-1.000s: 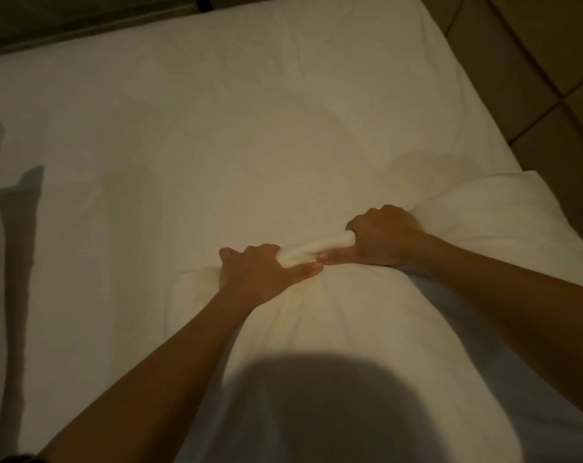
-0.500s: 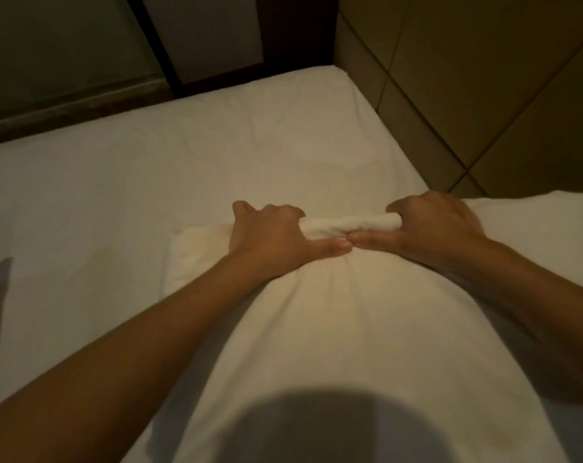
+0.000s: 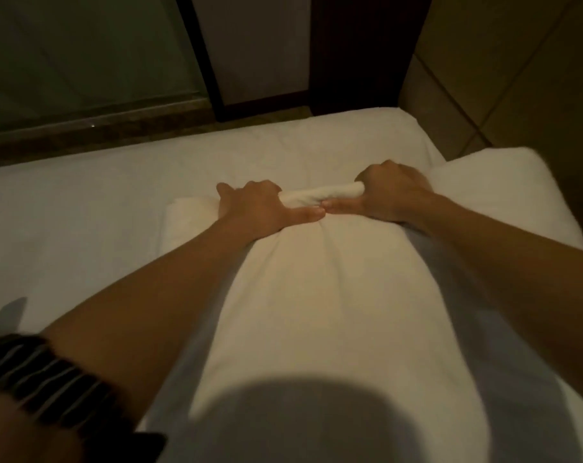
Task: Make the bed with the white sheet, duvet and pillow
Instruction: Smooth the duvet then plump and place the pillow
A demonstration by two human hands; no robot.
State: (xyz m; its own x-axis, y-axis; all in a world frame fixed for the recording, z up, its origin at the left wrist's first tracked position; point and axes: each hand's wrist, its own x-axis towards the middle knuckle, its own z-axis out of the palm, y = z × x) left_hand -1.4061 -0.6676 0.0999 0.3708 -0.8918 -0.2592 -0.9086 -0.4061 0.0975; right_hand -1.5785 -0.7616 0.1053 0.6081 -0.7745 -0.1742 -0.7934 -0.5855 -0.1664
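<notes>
Black-striped sleeve (image 3: 49,379), lower left corner. White sheet (image 3: 83,212), spread flat over the bed. Left hand (image 3: 256,208), fingers curled round a bunched ridge at the far edge of the pillow (image 3: 317,295), thumb laid along it. Pillow lies mid-bed on the sheet. Right hand (image 3: 390,192), gripping the same ridge, thumb tips meeting. Tan wall panels (image 3: 517,78), far right.

Bedroom, this one: a bed (image 3: 83,235) under a white sheet (image 3: 283,145), its far corner tight against a panelled wall (image 3: 517,78), a glass pane (image 3: 83,55) beyond the far edge.
</notes>
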